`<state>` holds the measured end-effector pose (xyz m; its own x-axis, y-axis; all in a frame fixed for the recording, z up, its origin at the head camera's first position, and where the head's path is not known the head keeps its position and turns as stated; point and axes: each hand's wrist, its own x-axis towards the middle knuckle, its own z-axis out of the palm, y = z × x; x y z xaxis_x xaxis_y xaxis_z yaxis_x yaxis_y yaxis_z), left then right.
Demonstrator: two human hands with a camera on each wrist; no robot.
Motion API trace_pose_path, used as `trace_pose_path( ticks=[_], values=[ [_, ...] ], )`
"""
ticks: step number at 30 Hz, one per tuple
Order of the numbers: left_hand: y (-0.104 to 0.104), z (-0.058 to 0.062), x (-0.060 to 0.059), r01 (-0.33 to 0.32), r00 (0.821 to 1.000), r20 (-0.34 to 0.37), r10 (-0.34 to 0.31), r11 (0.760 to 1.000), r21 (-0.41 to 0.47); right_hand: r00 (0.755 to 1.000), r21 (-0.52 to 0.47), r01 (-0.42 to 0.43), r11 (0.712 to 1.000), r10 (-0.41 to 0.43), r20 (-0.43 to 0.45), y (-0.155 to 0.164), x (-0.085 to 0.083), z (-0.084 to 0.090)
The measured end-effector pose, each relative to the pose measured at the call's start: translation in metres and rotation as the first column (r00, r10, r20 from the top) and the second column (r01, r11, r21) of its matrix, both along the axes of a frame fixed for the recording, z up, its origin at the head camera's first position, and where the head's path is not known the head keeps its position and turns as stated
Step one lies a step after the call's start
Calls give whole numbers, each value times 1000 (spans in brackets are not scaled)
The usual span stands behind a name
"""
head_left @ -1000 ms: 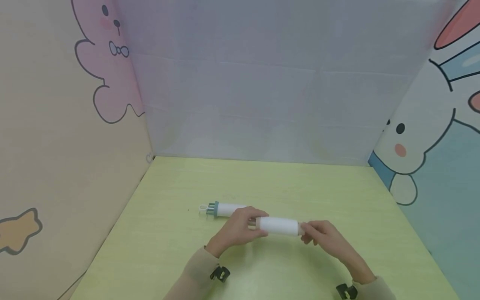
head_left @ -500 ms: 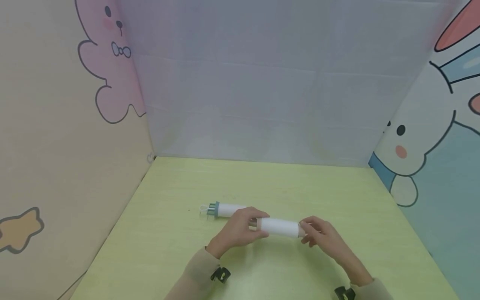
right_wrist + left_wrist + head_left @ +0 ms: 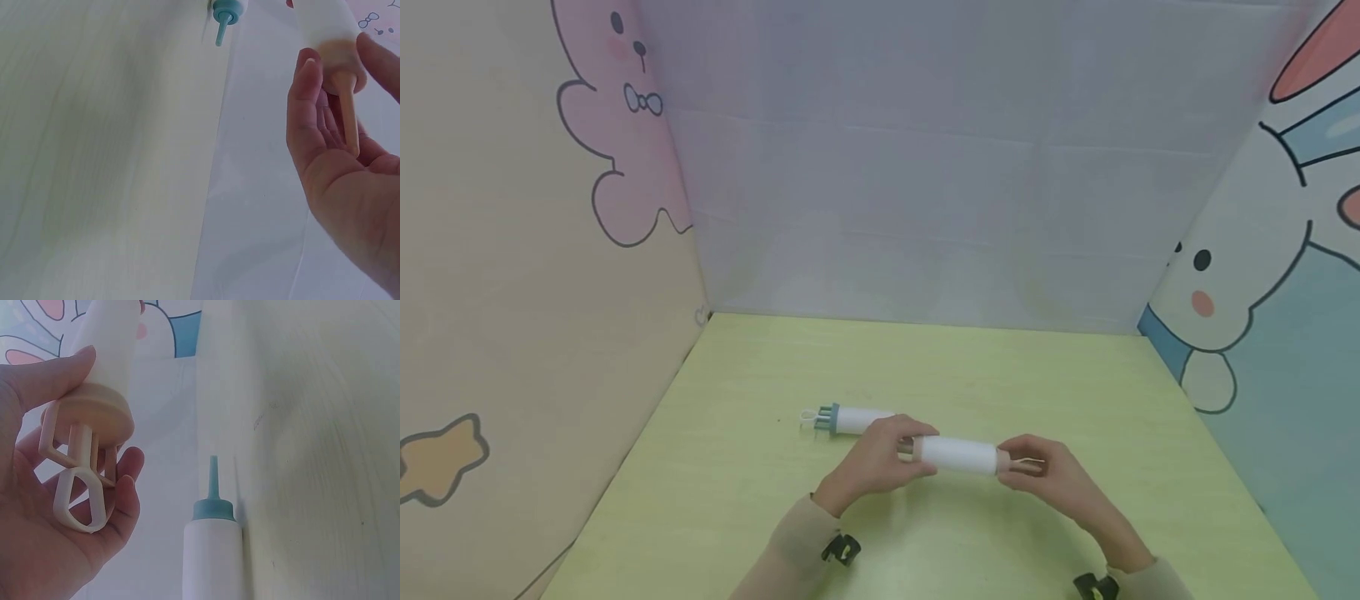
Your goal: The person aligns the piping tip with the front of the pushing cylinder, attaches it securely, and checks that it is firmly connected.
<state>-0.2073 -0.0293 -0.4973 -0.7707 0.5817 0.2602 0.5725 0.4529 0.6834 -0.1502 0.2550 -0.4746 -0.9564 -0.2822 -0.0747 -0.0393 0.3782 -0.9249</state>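
Both sleeves are coming in from the near edge, each with a dark clip at the cuff. The left hand (image 3: 880,462) is curling its fingers around the beige plunger end (image 3: 87,456) of a white tube (image 3: 958,455), with the looped handle lying across its palm. The right hand (image 3: 1045,475) is cupping the other end, thumb and fingertips pinching the beige cap while the thin beige nozzle (image 3: 347,112) is pointing along its palm. The tube is hanging level between the two hands, just above the pale green bench (image 3: 1075,383), and the bare white barrel is showing in the gap between them.

Just beyond the left hand, a second white tube (image 3: 857,419) is lying flat on the bench, its blue-green plunger end (image 3: 824,417) pointing away to the left; the left hand is hiding its other end in the head view, though the wrist views are showing a blue-green nozzle (image 3: 213,487) there.

Farther off, a plain pale wall (image 3: 925,167) is closing the back of the bench. A panel with a pink cartoon animal (image 3: 617,125) is standing on the left side, and a panel with a white rabbit (image 3: 1232,275) is standing on the right.
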Motion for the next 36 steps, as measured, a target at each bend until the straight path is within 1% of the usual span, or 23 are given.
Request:
trace_pose_path(
  ticks=[1, 6, 12, 16, 18, 22, 24, 27, 29, 34, 36],
  values=[
    [0, 0, 0, 2, 1000, 3, -2, 1000, 5, 1000, -1, -9, 1000, 9, -1, 1, 0, 0],
    [0, 1, 1, 3, 1000, 13, -4, 1000, 11, 999, 35, 9, 999, -10, 35, 0, -3, 2],
    [0, 3, 1, 7, 1000, -6, -7, 1000, 12, 998, 44, 6, 999, -9, 64, -1, -4, 2],
    [0, 3, 1, 7, 1000, -10, -7, 1000, 19, 995, 53, 44, 998, -49, 91, -3, -3, 3],
    [0, 3, 0, 5, 1000, 7, -6, 1000, 26, 994, 50, 66, 997, -70, 89, -4, -3, 3],
    [-1, 2, 0, 11, 999, 35, -13, 999, 40, 995, 42, 87, 995, -89, 46, -5, -2, 2],
    [-1, 2, 0, 15, 999, 36, -16, 999, 41, 996, 36, 88, 995, -88, 4, -5, -1, 1],
    [-1, 2, 0, 15, 999, 33, -17, 999, 41, 996, 23, 69, 997, -67, -66, -3, -1, 0],
    [-1, 3, 0, 13, 1000, 25, -14, 999, 38, 994, -5, 51, 999, -51, -97, -2, -1, -1],
    [-1, 2, 0, -1, 1000, 3, 1, 1000, 20, 992, -59, 5, 998, -13, -127, -1, -1, -5],
    [-1, 2, 0, -5, 1000, 0, 5, 1000, 17, 991, -51, 7, 999, -14, -133, -1, -2, -5]
  ],
)
